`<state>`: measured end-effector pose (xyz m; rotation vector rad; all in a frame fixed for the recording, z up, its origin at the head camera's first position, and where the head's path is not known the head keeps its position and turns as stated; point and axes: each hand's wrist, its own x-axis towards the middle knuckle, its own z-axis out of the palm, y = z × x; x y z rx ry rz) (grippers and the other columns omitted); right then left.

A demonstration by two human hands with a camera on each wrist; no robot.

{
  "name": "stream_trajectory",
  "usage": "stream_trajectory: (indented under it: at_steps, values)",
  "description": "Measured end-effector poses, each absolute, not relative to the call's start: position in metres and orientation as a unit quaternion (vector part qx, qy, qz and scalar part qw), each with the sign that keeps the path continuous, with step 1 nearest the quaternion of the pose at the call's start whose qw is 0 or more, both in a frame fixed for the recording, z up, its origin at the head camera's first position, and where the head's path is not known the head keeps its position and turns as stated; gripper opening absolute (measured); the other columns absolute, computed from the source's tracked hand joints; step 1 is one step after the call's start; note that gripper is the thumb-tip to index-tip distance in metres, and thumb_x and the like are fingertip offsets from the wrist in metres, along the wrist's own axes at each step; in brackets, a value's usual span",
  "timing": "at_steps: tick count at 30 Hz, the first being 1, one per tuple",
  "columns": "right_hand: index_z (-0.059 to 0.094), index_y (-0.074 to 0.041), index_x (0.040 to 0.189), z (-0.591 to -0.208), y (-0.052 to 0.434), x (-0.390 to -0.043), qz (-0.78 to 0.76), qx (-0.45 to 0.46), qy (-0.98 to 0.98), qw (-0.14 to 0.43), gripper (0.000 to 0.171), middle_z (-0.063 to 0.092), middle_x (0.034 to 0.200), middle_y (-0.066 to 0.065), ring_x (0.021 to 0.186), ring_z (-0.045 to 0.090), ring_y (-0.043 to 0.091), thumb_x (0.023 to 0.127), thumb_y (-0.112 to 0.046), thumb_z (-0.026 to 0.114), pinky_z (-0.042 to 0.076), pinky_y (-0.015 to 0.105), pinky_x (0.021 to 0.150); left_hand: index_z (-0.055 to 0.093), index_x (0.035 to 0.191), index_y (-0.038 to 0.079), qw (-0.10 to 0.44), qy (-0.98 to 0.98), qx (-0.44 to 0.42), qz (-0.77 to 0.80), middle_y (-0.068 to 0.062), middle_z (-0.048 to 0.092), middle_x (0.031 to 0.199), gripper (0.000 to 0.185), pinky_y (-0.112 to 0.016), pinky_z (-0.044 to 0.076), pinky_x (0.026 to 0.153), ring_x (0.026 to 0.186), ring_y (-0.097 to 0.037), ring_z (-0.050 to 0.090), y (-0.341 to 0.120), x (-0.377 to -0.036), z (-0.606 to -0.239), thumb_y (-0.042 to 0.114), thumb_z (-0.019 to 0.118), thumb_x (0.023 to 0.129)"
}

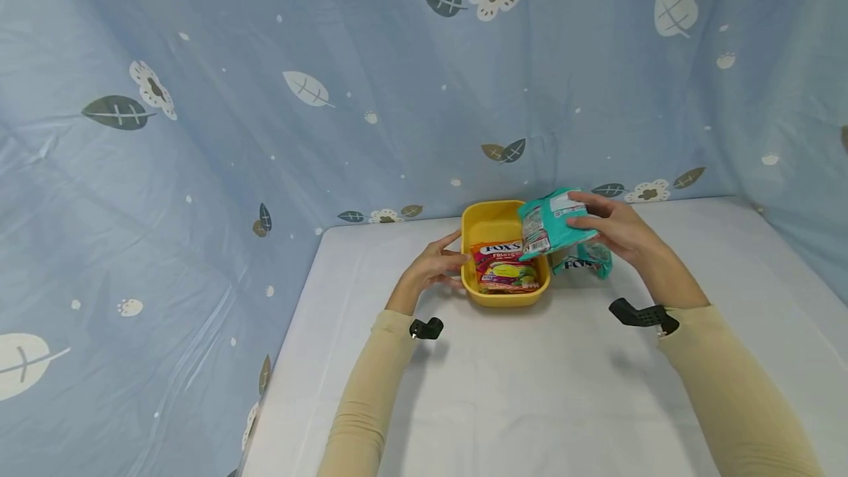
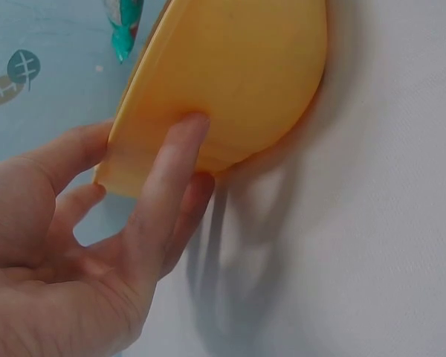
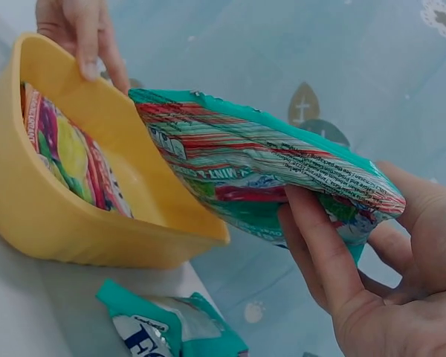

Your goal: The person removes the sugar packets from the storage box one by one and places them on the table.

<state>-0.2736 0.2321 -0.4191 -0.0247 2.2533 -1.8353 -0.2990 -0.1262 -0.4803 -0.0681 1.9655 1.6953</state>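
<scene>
Your left hand (image 1: 433, 265) rests against the left wall of the yellow tub (image 1: 493, 221) — fingers straight, flat on the outer side, thumb at the rim, nothing gripped. The tub sits on the white table (image 1: 530, 389), near its far edge, by the blue leaf-print curtain (image 1: 265, 94). Inside it lies a red fruit candy bag (image 1: 503, 268), face up. Your right hand (image 1: 612, 230) grips a teal candy bag (image 1: 546, 223) — fingers under, thumb on top — tilted, its lower end over the tub's right rim; whether it touches the rim you cannot tell. A second teal bag (image 1: 583, 262) lies on the table just beside the tub's right side, below the held one.
</scene>
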Motion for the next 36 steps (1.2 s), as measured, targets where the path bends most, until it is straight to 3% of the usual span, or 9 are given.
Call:
stream_trajectory:
  at_steps: [3, 8, 14, 22, 28, 36]
  values:
    - [0.036, -0.023, 0.153, -0.418, 0.234, -0.272, -0.627, -0.007, 0.771, 0.113, 0.075, 0.046, 0.132, -0.006, 0.081, 0.062, 0.000, 0.089, -0.036, 0.072, 0.057, 0.016, 0.068, 0.034, 0.152, 0.037, 0.270, 0.725, -0.024, 0.633, -0.020, 0.057, 0.130, 0.074, -0.051, 0.063, 0.078, 0.103, -0.030, 0.070, -0.127, -0.299, -0.480, 0.015, 0.071, 0.091]
    - [0.035, -0.024, 0.153, -0.416, 0.241, -0.271, -0.624, -0.003, 0.773, 0.110, 0.074, 0.040, 0.144, -0.001, 0.076, 0.057, -0.001, 0.089, -0.036, 0.072, 0.052, 0.017, 0.063, 0.035, 0.152, 0.037, 0.270, 0.722, -0.023, 0.636, -0.020, 0.057, 0.131, 0.075, -0.052, 0.062, 0.078, 0.103, -0.031, 0.069, -0.126, -0.299, -0.481, 0.013, 0.070, 0.091]
    - [0.032, -0.025, 0.154, -0.419, 0.251, -0.271, -0.623, 0.002, 0.775, 0.107, 0.075, 0.036, 0.150, 0.000, 0.079, 0.056, -0.002, 0.091, -0.035, 0.070, 0.051, 0.016, 0.063, 0.034, 0.152, 0.037, 0.269, 0.725, -0.019, 0.634, -0.021, 0.058, 0.131, 0.075, -0.050, 0.062, 0.078, 0.105, -0.032, 0.069, -0.126, -0.298, -0.480, 0.014, 0.070, 0.091]
    - [0.033, -0.021, 0.154, -0.419, 0.259, -0.267, -0.643, 0.011, 0.759, 0.101, 0.076, 0.046, 0.125, -0.013, 0.077, 0.060, -0.002, 0.090, -0.032, 0.072, 0.055, 0.014, 0.064, 0.033, 0.153, 0.035, 0.271, 0.725, -0.016, 0.633, -0.020, 0.058, 0.131, 0.075, -0.050, 0.063, 0.077, 0.103, -0.031, 0.070, -0.127, -0.297, -0.479, 0.014, 0.070, 0.092]
    - [0.034, -0.024, 0.154, -0.420, 0.267, -0.264, -0.626, 0.013, 0.775, 0.093, 0.077, 0.042, 0.132, -0.014, 0.084, 0.056, -0.004, 0.089, -0.037, 0.072, 0.055, 0.013, 0.066, 0.033, 0.153, 0.036, 0.271, 0.728, -0.021, 0.630, -0.020, 0.058, 0.132, 0.075, -0.049, 0.063, 0.076, 0.103, -0.031, 0.070, -0.126, -0.297, -0.479, 0.015, 0.070, 0.091]
    - [0.033, -0.028, 0.154, -0.421, 0.279, -0.261, -0.617, 0.021, 0.781, 0.095, 0.075, 0.030, 0.153, -0.002, 0.092, 0.051, -0.005, 0.090, -0.039, 0.070, 0.053, 0.013, 0.068, 0.032, 0.153, 0.036, 0.272, 0.726, -0.020, 0.631, -0.020, 0.057, 0.133, 0.075, -0.047, 0.064, 0.075, 0.100, -0.028, 0.070, -0.127, -0.297, -0.478, 0.014, 0.069, 0.092]
